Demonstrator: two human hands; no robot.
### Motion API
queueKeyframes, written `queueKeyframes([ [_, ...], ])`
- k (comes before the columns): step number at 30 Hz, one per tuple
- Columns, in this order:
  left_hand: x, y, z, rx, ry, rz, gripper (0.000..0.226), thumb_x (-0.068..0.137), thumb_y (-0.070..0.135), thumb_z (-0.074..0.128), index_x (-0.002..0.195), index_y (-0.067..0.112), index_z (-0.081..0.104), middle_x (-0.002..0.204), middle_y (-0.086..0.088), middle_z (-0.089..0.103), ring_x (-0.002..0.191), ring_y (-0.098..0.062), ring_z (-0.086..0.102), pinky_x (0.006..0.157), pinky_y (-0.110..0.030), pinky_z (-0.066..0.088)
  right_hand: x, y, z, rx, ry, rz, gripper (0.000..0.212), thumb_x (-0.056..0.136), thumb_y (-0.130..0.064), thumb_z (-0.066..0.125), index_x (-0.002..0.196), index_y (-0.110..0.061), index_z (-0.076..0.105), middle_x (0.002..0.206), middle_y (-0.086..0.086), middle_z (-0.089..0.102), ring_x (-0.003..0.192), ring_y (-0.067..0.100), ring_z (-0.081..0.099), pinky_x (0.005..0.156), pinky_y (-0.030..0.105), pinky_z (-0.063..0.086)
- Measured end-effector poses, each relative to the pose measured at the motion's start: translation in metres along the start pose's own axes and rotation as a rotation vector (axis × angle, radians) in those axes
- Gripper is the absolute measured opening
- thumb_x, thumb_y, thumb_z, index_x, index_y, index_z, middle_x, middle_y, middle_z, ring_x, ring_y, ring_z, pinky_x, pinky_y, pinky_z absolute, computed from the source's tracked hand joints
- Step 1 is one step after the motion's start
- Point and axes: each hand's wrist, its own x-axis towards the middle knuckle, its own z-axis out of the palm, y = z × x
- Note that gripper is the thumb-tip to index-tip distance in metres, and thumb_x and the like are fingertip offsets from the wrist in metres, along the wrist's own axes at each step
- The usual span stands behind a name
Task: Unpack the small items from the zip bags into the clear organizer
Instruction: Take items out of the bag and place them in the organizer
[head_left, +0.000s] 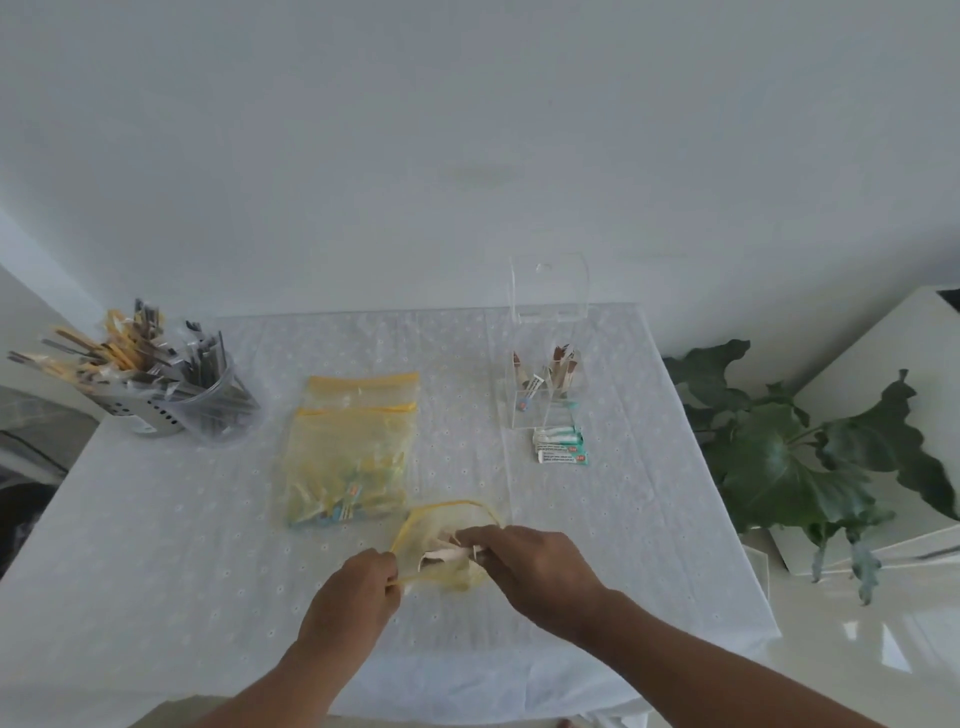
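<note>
Hands first: my left hand (363, 582) is pinching the yellow zip rim of the open, see-through yellow zip bag (447, 540) to hold its mouth wide, and my right hand (530, 564) has its fingers curled round a little bundle of pale paper-wrapped packets (444, 555) right at the opening. Both hands sit close together, just the bag mouth between them.

Just beyond on the left, two more flat yellow zip bags (353, 457) lie overlapped on the white eyelet-cloth tabletop (182, 545), the nearer one looking full of small packets.

The tall clear acrylic organizer (545, 364) stands further away and to the right, well apart from the bag, with a few packets upright in it and some white-and-teal sachets (561, 447) lying just in front. It's on my right hand's side, so I reckon that hand carries the bundle forward and right, tipped upright to drop in from the top.

Far left there's a grey perforated holder (140, 410) stuffed with sticks.
</note>
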Motion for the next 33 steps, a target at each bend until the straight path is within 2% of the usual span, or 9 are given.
queueKeyframes([
  [6,-0.005,-0.001,-0.006,-0.076,-0.006,0.059,0.024,0.089,0.03,0.069,0.073,0.023,0.052,0.074,0.008,0.049,0.066,-0.009,0.052,0.062,-0.027,0.046,0.03,0.014,-0.034,0.282,0.318,0.399,0.016,0.1,-0.037,0.056,0.108,-0.029,0.068,0.085,-0.017,0.07,0.078,0.003,0.065,0.066,0.031,0.054],
  [11,-0.009,-0.003,-0.01,-0.1,-0.014,0.083,0.026,0.089,0.03,0.069,0.073,0.027,0.049,0.073,0.01,0.047,0.062,-0.007,0.048,0.056,-0.019,0.036,0.089,0.055,-0.068,0.356,0.587,0.597,0.009,0.099,-0.028,0.065,0.097,-0.022,0.07,0.094,0.0,0.065,0.08,0.012,0.063,0.065,0.018,0.047],
  [14,-0.01,-0.008,-0.011,-0.112,-0.008,0.087,0.027,0.089,0.03,0.07,0.072,0.027,0.049,0.072,0.011,0.047,0.062,-0.007,0.049,0.056,-0.018,0.036,0.118,0.075,-0.081,0.39,0.63,0.681,0.011,0.099,-0.026,0.064,0.102,-0.019,0.072,0.091,0.001,0.07,0.073,0.001,0.065,0.067,0.017,0.05],
  [18,-0.012,-0.016,-0.009,-0.119,-0.007,0.074,0.027,0.088,0.031,0.071,0.071,0.027,0.049,0.074,0.009,0.05,0.065,-0.009,0.053,0.059,-0.026,0.044,0.146,0.086,-0.09,0.425,0.665,0.746,0.009,0.098,-0.018,0.064,0.096,-0.021,0.072,0.077,-0.008,0.074,0.06,-0.008,0.062,0.057,0.01,0.045],
  [21,-0.012,-0.02,-0.007,-0.117,-0.012,0.074,0.027,0.087,0.031,0.071,0.071,0.027,0.05,0.075,0.008,0.051,0.067,-0.01,0.056,0.061,-0.028,0.047,0.16,0.091,-0.091,0.404,0.659,0.805,0.008,0.095,-0.017,0.068,0.09,-0.023,0.07,0.073,-0.013,0.072,0.07,0.003,0.068,0.068,0.024,0.056],
  [24,-0.01,-0.022,-0.007,-0.115,-0.012,0.071,0.027,0.087,0.031,0.071,0.071,0.027,0.05,0.075,0.008,0.052,0.067,-0.01,0.057,0.061,-0.028,0.047,0.169,0.096,-0.086,0.436,0.661,0.839,0.013,0.092,-0.017,0.072,0.084,-0.026,0.067,0.075,-0.009,0.075,0.072,0.017,0.073,0.07,0.032,0.06],
  [29,-0.008,-0.022,-0.009,-0.119,-0.005,0.079,0.027,0.087,0.031,0.071,0.071,0.027,0.05,0.073,0.009,0.05,0.064,-0.009,0.055,0.057,-0.025,0.045,0.183,0.107,-0.075,0.468,0.65,0.878,0.005,0.091,-0.016,0.074,0.093,-0.017,0.069,0.077,-0.007,0.075,0.059,0.014,0.073,0.065,0.037,0.064],
  [31,-0.007,-0.022,-0.01,-0.124,-0.003,0.088,0.026,0.087,0.03,0.071,0.071,0.028,0.05,0.073,0.01,0.049,0.064,-0.008,0.054,0.056,-0.024,0.045,0.188,0.111,-0.071,0.428,0.635,0.903,0.005,0.091,-0.019,0.074,0.091,-0.02,0.069,0.078,-0.009,0.073,0.066,0.016,0.073,0.065,0.039,0.063],
  [33,-0.007,-0.022,-0.011,-0.132,-0.002,0.097,0.026,0.087,0.03,0.072,0.071,0.028,0.05,0.072,0.011,0.049,0.063,-0.008,0.054,0.055,-0.023,0.044,0.19,0.112,-0.069,0.299,0.537,0.941,0.003,0.091,-0.028,0.07,0.092,-0.025,0.069,0.078,-0.011,0.068,0.075,0.016,0.069,0.062,0.032,0.055],
])
